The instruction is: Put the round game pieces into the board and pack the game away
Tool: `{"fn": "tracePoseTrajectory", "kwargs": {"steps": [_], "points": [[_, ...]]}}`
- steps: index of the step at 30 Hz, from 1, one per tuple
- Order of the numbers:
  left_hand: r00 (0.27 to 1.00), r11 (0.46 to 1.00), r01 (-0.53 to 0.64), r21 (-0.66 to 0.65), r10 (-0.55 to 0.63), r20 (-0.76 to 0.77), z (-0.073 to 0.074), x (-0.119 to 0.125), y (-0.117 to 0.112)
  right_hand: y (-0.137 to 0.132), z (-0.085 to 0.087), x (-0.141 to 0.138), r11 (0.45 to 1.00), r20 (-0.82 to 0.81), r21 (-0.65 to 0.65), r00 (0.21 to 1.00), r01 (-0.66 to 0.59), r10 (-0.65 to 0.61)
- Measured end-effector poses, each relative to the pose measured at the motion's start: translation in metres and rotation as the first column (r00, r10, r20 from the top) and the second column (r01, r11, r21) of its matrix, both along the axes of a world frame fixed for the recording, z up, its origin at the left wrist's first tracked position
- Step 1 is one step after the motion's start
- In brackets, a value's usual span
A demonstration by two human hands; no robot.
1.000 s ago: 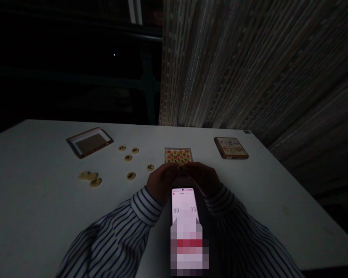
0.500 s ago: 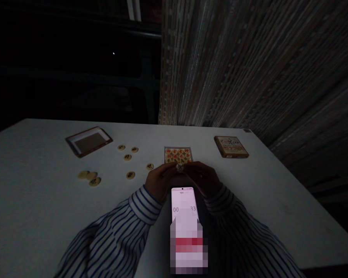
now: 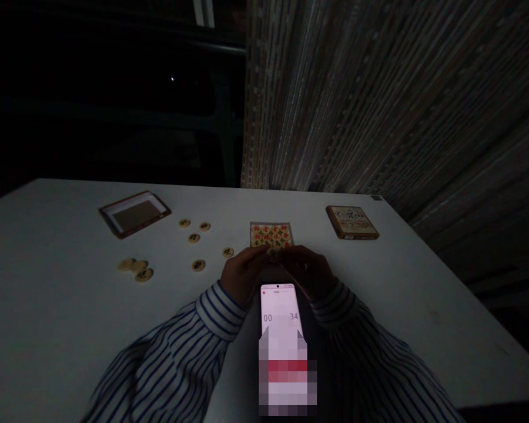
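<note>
My left hand [image 3: 242, 275] and my right hand [image 3: 308, 271] meet at the middle of a white table [image 3: 62, 305], fingers curled together over a round game piece [image 3: 273, 254] at the near edge of a small tray [image 3: 271, 234] filled with red-marked round pieces. Both wrists wear striped sleeves. Which hand pinches the piece is hard to make out in the dim light. Several loose pale round pieces [image 3: 198, 265] lie to the left of my left hand.
A lit phone [image 3: 281, 317] showing a timer stands just in front of me, between my forearms. An open box half [image 3: 134, 212] lies at the back left, a printed box lid [image 3: 351, 221] at the back right. A tall stack of ribbed sheets [image 3: 379, 106] rises behind the table.
The round piece seen between my fingertips half a second ago now sits lower and is mostly covered by my fingers. The phone timer has gone from 33 to 34.
</note>
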State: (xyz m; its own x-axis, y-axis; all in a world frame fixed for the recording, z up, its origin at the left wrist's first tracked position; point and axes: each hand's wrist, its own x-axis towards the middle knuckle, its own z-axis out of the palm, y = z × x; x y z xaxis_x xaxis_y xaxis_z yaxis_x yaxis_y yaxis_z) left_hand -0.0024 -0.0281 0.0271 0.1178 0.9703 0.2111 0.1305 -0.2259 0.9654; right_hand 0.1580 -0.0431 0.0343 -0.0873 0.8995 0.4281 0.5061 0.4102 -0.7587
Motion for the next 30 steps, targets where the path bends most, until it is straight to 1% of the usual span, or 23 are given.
{"fn": "tracePoseTrajectory", "kwargs": {"steps": [4, 10, 18, 27, 30], "points": [[1.0, 1.0, -0.002, 0.026, 0.003, -0.017, 0.003, -0.0004, -0.0007, -0.0003, -0.0008, -0.0009, 1.0, -0.002, 0.005, 1.0, -0.003, 0.003], [0.999, 0.999, 0.033, 0.025, -0.033, 0.022, 0.0018, 0.0003, -0.0018, -0.0013, 0.0018, -0.0018, 0.999, 0.038, 0.037, 0.999, -0.003, 0.002], [0.999, 0.999, 0.039, 0.035, -0.039, 0.005, 0.0012, 0.0005, -0.0013, -0.0022, 0.0014, -0.0018, 1.0, 0.047, 0.006, 0.999, 0.002, -0.002], [0.999, 0.999, 0.033, 0.001, -0.033, 0.016, 0.0039, 0.0018, -0.0029, -0.0034, 0.0047, -0.0036, 1.0, 0.071, 0.017, 0.997, -0.009, 0.007], [1.0, 1.0, 0.01, 0.006, -0.01, 0.009, 0.0035, 0.0012, -0.0029, -0.004, 0.0052, -0.0036, 0.998, 0.092, 0.047, 0.995, -0.042, 0.037]]}}
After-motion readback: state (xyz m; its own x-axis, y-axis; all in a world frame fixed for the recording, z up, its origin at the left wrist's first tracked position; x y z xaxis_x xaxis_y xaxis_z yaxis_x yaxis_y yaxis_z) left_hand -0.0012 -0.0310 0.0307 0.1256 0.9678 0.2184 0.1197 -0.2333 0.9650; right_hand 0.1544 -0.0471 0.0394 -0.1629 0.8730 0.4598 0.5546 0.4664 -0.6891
